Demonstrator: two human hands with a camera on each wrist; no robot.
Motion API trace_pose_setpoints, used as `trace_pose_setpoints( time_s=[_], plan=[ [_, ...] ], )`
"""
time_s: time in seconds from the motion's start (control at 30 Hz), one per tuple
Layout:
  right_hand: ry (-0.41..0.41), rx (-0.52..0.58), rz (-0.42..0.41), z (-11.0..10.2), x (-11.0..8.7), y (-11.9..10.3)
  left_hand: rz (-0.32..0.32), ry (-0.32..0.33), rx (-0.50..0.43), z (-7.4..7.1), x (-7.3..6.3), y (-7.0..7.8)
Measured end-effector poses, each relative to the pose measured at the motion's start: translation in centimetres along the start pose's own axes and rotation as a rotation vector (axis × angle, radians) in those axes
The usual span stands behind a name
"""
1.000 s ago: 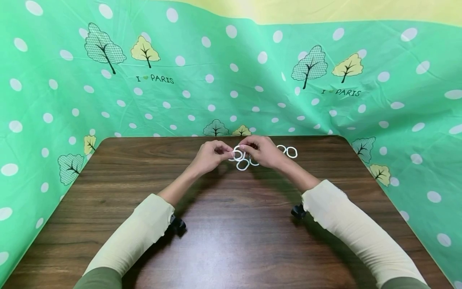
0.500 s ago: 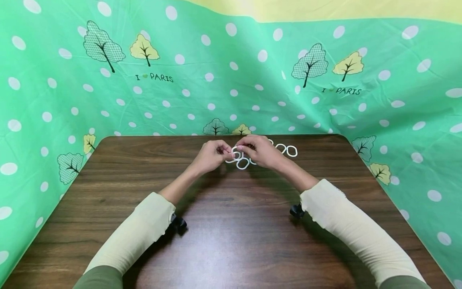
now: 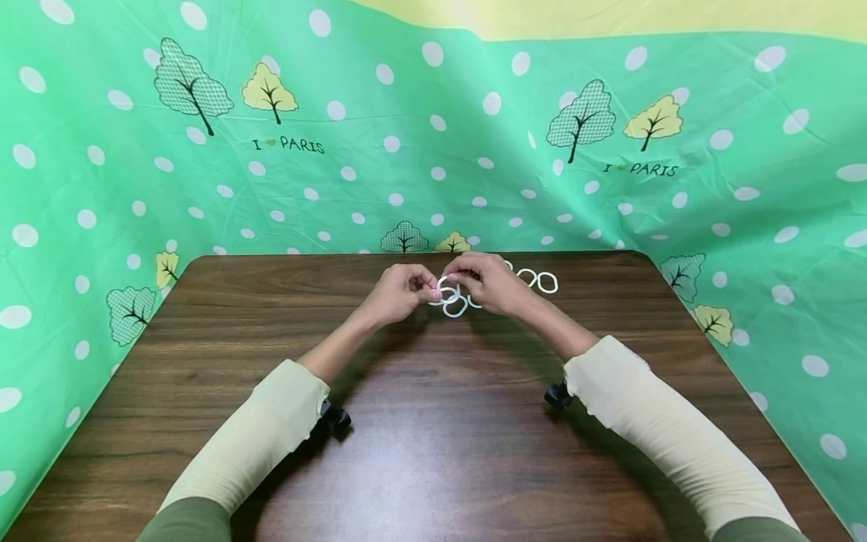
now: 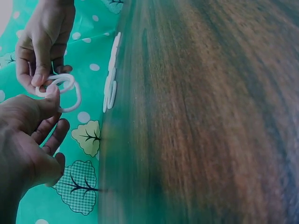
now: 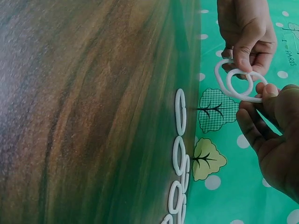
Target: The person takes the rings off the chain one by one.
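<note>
Near the table's far edge, my left hand (image 3: 398, 295) pinches a white ring between thumb and fingers. Facing it, my right hand (image 3: 491, 282) pinches another white ring. Seen from the right wrist, the nearer-looking large ring (image 5: 218, 78) and the small-looking ring (image 5: 228, 84) overlap in the air between the hands. Whether they are linked through each other I cannot tell. The left wrist view also has the two held rings (image 4: 77, 95) crossing between the fingertips. Below them on the table lies a loose white ring (image 3: 454, 315), and part of another is hidden by my right hand.
More white rings lie right of my right hand, the outermost ring (image 3: 556, 283) farthest over. Several loose rings (image 5: 178, 156) lie along the far side in the right wrist view. A green dotted cloth (image 3: 406, 135) hangs behind the dark wooden table (image 3: 433, 421).
My right hand has shifted slightly left. The two held rings have tilted against each other and now overlap differently; the left one looks flatter. The rings on the table stay in place.
</note>
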State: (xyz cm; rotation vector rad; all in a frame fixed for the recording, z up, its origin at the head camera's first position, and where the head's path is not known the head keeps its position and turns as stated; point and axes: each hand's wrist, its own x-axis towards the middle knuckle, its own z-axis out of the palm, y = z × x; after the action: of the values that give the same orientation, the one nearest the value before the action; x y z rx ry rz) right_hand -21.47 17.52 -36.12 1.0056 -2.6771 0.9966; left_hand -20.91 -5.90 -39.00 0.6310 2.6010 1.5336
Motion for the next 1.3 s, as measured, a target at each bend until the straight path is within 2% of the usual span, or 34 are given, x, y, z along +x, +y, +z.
trace_pose_setpoints(
  time_s=[0.27,0.53,0.67,0.97,1.07,1.23,1.3],
  plan=[
    [0.002,-0.004,0.067,-0.1,-0.4,0.2,-0.024,-0.015,-0.035,-0.1,-0.1,-0.4],
    [-0.015,0.059,0.182,-0.7,-1.4,0.7,-0.075,-0.011,0.038,-0.3,-0.3,-0.9],
    [-0.062,0.068,0.236,-1.0,-2.1,1.3,-0.125,0.005,0.086,-0.5,-0.3,-1.2],
    [-0.126,0.073,0.297,-1.7,-3.8,2.4,-0.235,0.040,0.145,-1.2,-0.4,-1.8],
    [-0.144,0.058,0.303,-2.1,-4.2,3.0,-0.257,0.030,0.150,-1.2,0.3,-3.3],
    [-0.169,0.079,0.317,-2.4,-4.7,4.2,-0.300,0.016,0.196,-0.6,2.5,-7.6],
    [-0.177,0.083,0.332,-2.6,-4.8,4.6,-0.316,0.016,0.222,-0.4,3.0,-8.7]
  ],
)
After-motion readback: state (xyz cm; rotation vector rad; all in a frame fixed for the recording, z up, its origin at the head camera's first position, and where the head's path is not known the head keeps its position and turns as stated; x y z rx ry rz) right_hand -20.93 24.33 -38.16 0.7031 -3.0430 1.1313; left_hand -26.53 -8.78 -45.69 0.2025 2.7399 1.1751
